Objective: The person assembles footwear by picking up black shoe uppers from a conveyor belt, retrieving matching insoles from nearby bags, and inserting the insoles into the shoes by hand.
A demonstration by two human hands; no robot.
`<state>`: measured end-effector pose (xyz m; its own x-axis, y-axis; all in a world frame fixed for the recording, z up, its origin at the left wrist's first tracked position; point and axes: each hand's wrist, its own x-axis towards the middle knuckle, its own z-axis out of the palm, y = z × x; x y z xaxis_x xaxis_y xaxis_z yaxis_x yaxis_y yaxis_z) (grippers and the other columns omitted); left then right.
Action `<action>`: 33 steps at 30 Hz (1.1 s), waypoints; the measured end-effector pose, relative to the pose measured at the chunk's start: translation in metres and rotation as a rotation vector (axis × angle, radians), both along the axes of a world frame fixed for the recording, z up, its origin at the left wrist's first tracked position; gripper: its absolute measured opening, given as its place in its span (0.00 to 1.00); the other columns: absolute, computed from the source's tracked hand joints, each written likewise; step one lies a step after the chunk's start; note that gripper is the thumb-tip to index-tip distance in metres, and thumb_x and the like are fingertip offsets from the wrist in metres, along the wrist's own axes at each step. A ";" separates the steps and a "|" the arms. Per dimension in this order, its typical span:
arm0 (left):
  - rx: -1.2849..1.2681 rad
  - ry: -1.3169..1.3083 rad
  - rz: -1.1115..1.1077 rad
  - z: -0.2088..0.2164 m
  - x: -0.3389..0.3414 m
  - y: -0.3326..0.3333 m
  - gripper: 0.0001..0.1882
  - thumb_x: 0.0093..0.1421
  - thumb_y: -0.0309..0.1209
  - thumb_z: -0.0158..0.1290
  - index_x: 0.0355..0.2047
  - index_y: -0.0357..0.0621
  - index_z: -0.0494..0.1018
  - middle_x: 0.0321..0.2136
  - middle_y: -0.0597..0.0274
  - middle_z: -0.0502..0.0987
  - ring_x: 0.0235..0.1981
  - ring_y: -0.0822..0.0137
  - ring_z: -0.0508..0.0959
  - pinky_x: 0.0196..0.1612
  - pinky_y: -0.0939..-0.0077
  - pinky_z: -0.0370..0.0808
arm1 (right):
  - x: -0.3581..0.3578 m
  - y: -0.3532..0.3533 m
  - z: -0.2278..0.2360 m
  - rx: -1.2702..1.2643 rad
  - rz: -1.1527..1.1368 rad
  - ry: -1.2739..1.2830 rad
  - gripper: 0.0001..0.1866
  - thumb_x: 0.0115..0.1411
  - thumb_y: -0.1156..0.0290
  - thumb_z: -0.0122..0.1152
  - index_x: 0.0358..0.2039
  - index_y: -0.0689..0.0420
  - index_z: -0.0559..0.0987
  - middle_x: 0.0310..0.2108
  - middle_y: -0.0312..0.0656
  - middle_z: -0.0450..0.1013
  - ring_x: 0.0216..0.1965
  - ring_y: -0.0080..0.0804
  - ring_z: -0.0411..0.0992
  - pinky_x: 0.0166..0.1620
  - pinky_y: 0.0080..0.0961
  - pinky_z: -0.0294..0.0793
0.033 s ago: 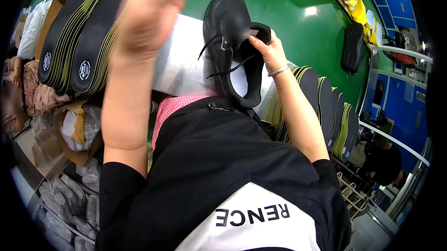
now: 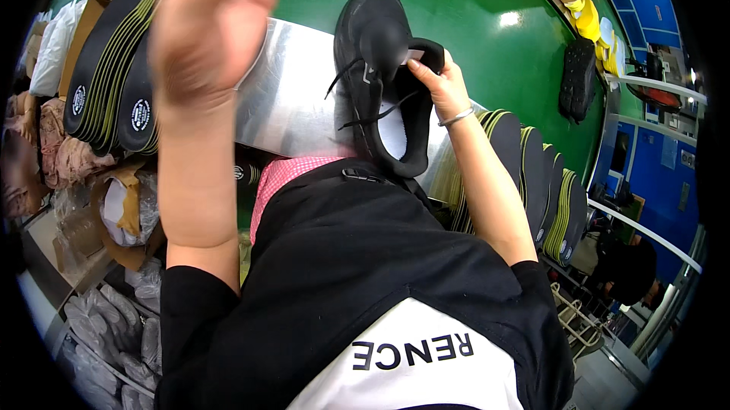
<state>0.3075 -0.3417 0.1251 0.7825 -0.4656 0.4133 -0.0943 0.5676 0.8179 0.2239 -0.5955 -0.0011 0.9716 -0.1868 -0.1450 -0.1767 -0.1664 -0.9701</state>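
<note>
A black lace-up shoe point(image 2: 372, 26) rests on the metal work surface point(image 2: 281, 106) in front of me, toe pointing away and heel against my waist. Its laces hang loose, and a pale inner sole point(image 2: 393, 132) shows through the opening. My right hand point(image 2: 445, 87) grips the shoe's padded upper edge near the tongue, thumb inside, with a bangle at the wrist. Raised at the upper left, my left hand point(image 2: 217, 30) is smeared by motion and cut off by the picture's top. It passes in front of stacked black insoles point(image 2: 106, 68) with yellow-green edges.
More insole stacks point(image 2: 506, 144) stand beside my right forearm. Grey plastic-wrapped items point(image 2: 114, 326) fill a rack at lower left, below an opened carton point(image 2: 129, 212). Beyond the surface lies green floor point(image 2: 471, 15), with a black bag point(image 2: 576, 79) and white rails point(image 2: 646, 231) at right.
My left hand has moved left, uncovering more of the metal surface and covering more of the nearer insole stack. My right hand and the shoe have hardly shifted.
</note>
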 end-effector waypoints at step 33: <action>1.663 0.192 0.511 -0.111 0.123 0.398 0.17 0.50 0.37 0.51 0.38 0.40 0.71 0.33 0.57 0.75 0.33 0.65 0.73 0.36 0.74 0.70 | -0.016 -0.005 -0.020 0.231 -0.249 0.074 0.19 0.48 0.79 0.53 0.43 0.60 0.68 0.38 0.36 0.66 0.39 0.26 0.65 0.45 0.20 0.62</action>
